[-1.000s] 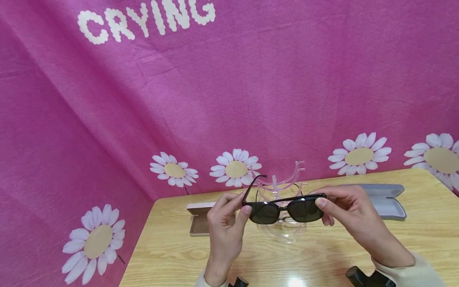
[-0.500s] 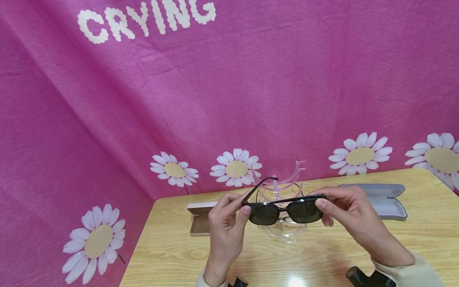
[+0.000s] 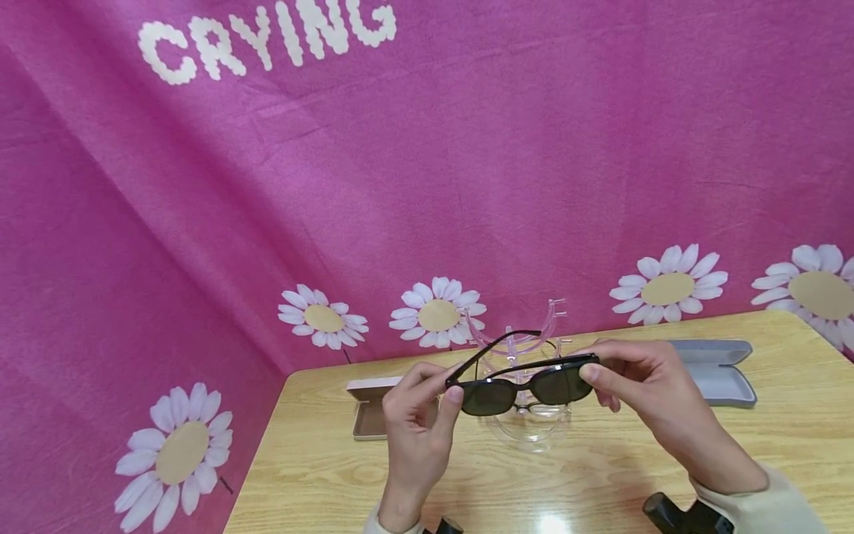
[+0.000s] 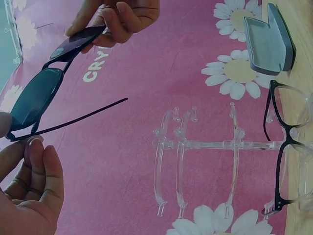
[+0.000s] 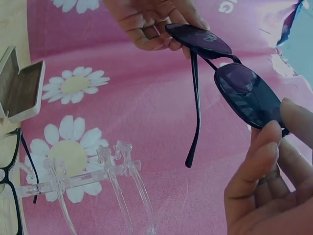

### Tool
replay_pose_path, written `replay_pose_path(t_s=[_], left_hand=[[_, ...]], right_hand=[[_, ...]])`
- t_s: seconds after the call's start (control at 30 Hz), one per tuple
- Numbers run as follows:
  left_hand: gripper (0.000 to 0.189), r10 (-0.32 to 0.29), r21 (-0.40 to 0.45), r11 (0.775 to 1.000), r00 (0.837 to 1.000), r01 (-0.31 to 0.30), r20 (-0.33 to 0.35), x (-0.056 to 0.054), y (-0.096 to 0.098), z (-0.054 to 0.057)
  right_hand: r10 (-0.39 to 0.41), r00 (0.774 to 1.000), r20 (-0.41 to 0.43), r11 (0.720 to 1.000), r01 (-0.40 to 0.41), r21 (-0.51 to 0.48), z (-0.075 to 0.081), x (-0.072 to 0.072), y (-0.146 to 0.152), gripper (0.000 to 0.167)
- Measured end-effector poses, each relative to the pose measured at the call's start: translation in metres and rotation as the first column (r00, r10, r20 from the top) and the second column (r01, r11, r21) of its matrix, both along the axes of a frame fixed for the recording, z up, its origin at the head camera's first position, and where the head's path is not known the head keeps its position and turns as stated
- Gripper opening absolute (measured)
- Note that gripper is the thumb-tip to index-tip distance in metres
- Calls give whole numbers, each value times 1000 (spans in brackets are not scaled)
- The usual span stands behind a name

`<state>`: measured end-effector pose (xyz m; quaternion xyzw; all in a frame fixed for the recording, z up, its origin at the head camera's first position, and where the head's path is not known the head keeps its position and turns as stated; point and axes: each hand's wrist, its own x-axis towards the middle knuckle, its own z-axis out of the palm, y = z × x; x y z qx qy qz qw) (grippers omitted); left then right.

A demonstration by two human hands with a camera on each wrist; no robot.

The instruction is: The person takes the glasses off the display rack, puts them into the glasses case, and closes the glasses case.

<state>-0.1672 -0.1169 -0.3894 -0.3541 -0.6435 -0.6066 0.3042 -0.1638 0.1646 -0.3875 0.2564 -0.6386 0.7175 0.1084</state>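
In the head view a pair of black sunglasses (image 3: 489, 398) is held up between both hands, lenses toward me. My left hand (image 3: 419, 434) pinches the left corner near the hinge, thumb in front. At the other end my right hand (image 3: 657, 389) grips the right corner between thumb and fingers. The left temple arm (image 4: 80, 118) slants inward, partly folded; another dark arm lies along the top of the frame. Behind the sunglasses stands a clear plastic glasses stand (image 4: 210, 145), carrying black-framed eyeglasses (image 4: 279, 171) on its lowest tier.
An open case with a brown inside (image 3: 370, 421) lies on the wooden table (image 3: 320, 475), left of the stand. To the right is an open grey glasses case (image 3: 723, 386). A pink cloth (image 3: 534, 148) with daisies hangs behind the table.
The left temple arm has swung inward, its tip moving to the right. The sunglasses have tilted slightly and shifted a little left, while both hands keep their grip.
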Motion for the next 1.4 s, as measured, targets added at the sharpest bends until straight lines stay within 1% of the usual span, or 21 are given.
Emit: replay_pose_path(t_s=[0.1, 0.17, 0.27, 0.4, 0.53, 0.67, 0.83, 0.93, 1.1, 1.23, 1.4], left_hand=[[26, -27, 25, 999, 1000, 27, -2, -1, 0, 0], [26, -27, 32, 999, 1000, 27, -5, -1, -1, 0], [25, -17, 36, 999, 1000, 17, -4, -1, -1, 0], [23, -13, 41, 999, 1000, 13, 8, 0, -3, 0], [21, -29, 57, 998, 999, 28, 22, 0, -4, 0], [19, -40, 70, 997, 999, 37, 37, 0, -4, 1], [17, -43, 82, 996, 998, 39, 45, -1, -4, 0], [17, -47, 87, 995, 998, 43, 45, -1, -4, 0], [16, -50, 90, 995, 997, 46, 53, -1, -6, 1], [13, -48, 92, 995, 995, 40, 86, -2, -8, 2], [12, -72, 92, 994, 987, 58, 146, -2, -12, 1]], right_hand=[[-29, 1000, -11, 1000, 29, -10, 2, 0, -3, 36], [-53, 999, -14, 998, 53, 14, 3, 1, -4, 33], [-105, 994, -7, 990, 105, 93, 6, 2, -5, 29], [-157, 987, -18, 968, 158, 195, 7, 2, -5, 28], [-151, 988, -36, 963, 156, 220, 5, 1, -5, 33], [-156, 987, -25, 958, 157, 239, 3, 0, -5, 39], [-163, 986, -44, 952, 169, 256, 3, 0, -6, 36], [-153, 987, -52, 955, 161, 250, 3, -1, -6, 34], [-116, 992, -47, 969, 124, 212, 4, -2, -7, 33], [-72, 996, -47, 979, 80, 185, 3, -3, -9, 34], [-67, 998, 5, 971, 64, 229, 0, -4, -10, 35]])
